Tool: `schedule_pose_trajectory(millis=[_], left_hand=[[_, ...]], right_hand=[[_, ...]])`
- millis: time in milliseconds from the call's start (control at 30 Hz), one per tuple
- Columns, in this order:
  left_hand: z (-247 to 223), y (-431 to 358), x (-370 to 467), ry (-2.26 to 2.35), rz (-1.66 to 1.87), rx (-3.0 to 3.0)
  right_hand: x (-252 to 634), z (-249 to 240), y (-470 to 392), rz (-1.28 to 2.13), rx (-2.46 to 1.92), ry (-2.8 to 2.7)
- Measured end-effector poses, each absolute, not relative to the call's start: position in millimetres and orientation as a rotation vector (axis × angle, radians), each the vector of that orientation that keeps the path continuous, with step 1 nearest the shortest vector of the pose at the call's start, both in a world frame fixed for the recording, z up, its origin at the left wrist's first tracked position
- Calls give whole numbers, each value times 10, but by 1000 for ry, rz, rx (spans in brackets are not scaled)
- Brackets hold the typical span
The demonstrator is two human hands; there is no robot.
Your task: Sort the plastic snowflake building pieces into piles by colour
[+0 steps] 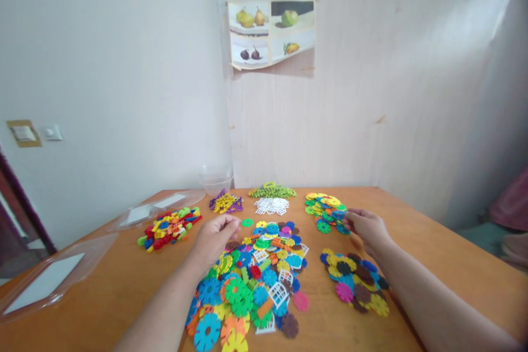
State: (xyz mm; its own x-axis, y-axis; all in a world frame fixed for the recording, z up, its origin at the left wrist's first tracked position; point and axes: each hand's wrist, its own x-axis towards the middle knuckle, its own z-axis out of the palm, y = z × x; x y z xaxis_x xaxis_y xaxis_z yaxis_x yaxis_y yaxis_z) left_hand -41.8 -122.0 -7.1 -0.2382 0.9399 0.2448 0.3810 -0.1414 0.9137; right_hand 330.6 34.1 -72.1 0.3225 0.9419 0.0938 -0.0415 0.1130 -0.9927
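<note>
Notched plastic discs (241,294) heaped nearest me, white lattice windows (279,293) among them, my left hand (216,235) curled alongside, my right hand (369,230) at a scalloped pile (322,207), either grip I cannot tell

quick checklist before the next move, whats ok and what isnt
1. Left hand empty: cannot tell; it is curled, its grip hidden.
2. Right hand clear of the far-right disc pile: not ok; it reaches a blue disc there.
3. Blue disc firmly gripped: cannot tell.
4. Central pile all one kind: not ok; discs, white window pieces and blocks lie mixed.
5. White pile apart from the far-right disc pile: ok.
</note>
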Motion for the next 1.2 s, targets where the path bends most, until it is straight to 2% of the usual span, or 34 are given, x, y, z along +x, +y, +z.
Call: schedule_pose_trajectory(millis=[267,467,767,1200], left_hand=[[-140,-1176,-432,1646,1259,1585],[-188,-1189,-351,1603,1156,1744],[-231,-1222,-185,1563,935,2232],[-314,-1163,-202,1649,817,2329]], right_hand=[[3310,-735,381,888,-1272,-927],[3188,-604,236,772,-1331,-1123],[2798,-541,-35,723,-1192,-1513],[2554,-433,-430,621,-1119,-1725]])
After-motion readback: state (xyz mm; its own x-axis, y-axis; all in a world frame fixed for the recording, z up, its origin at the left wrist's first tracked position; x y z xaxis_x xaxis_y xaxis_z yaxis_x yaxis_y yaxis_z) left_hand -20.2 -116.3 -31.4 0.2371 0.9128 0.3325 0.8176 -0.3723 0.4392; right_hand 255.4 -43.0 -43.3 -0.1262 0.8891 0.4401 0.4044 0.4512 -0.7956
